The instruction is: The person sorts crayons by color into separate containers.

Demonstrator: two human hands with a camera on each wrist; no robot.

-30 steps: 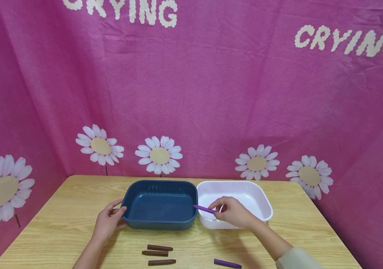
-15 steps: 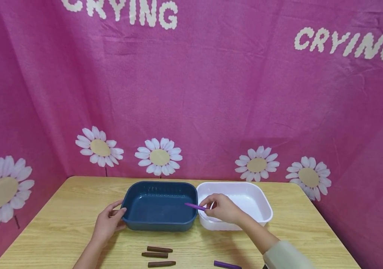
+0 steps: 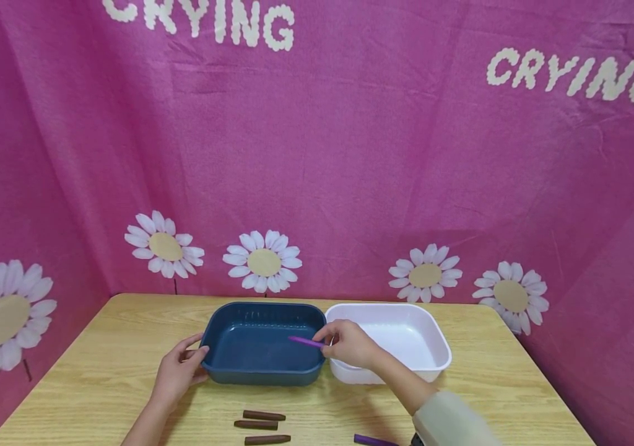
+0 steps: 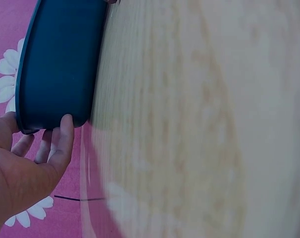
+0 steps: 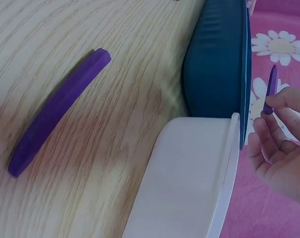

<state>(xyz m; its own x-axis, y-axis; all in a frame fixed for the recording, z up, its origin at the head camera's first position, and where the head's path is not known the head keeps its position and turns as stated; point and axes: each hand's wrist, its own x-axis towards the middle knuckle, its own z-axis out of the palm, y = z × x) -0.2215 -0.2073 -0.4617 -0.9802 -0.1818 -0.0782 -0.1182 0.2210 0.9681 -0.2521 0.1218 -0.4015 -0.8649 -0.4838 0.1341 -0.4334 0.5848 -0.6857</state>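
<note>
My right hand [image 3: 353,344] pinches a purple crayon [image 3: 304,341] between thumb and fingertips, over the right side of the dark blue plastic bin [image 3: 261,376]. The crayon points left; the right wrist view shows it in the fingertips above the rim. At the bin's left end, my left hand [image 3: 174,375] grips the corner, thumb at the rim and fingers against the outer wall [image 4: 55,94]. A second purple crayon [image 3: 374,440] lies near the front of the table. Several paces of wood away from it, to the left, lie three brown crayons [image 3: 256,425].
A white plastic bin [image 3: 406,341] stands against the blue bin's right side, partly covered by my right hand and forearm. Both stand on a light wooden table [image 3: 99,359]. A pink cloth with daisies [image 3: 317,186] hangs behind and at the sides.
My right hand has moved left with the purple crayon, from over the white bin to over the blue bin's right side. My left hand stays at the blue bin's left end.
</note>
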